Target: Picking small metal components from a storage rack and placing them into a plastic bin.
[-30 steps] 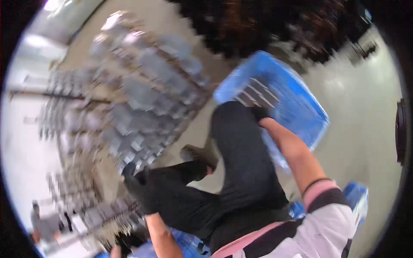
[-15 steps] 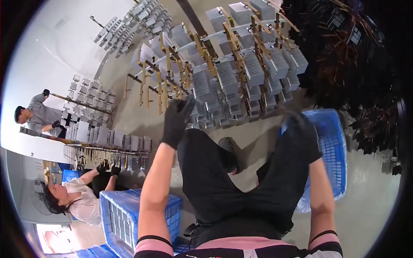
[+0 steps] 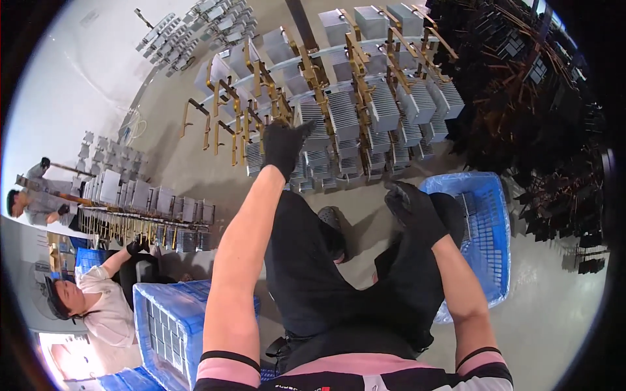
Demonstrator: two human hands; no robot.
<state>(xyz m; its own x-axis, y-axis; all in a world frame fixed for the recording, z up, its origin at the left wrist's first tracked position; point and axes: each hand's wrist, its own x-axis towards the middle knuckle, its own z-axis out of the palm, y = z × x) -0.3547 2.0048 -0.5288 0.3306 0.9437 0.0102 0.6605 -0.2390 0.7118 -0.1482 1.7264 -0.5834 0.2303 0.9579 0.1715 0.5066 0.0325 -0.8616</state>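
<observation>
My left hand (image 3: 285,144), in a black glove, reaches up to the brass-coloured hooks (image 3: 279,104) of a hanging rack. Its thumb stands apart from the fingers, whose tips overlap a hook. Just right of that hand hang grey finned heat sinks (image 3: 343,116) in several rows. My right hand (image 3: 415,212), also black-gloved, is over my right knee, apart from the rack. Its fingers are curled in and no part shows in them. Beside it stands a blue plastic basket (image 3: 499,251) with a clear liner and a grey piece inside.
A dense mass of dark parts (image 3: 515,117) hangs at the right. At my left stands a lined blue crate (image 3: 147,319). Beyond it a person (image 3: 107,300) in black gloves sits by another rack of grey parts (image 3: 147,202). A second person (image 3: 39,202) is farther back.
My left hand has risen toward the hooks and its thumb has spread. My right hand has moved left, away from the basket. The view has shifted slightly.
</observation>
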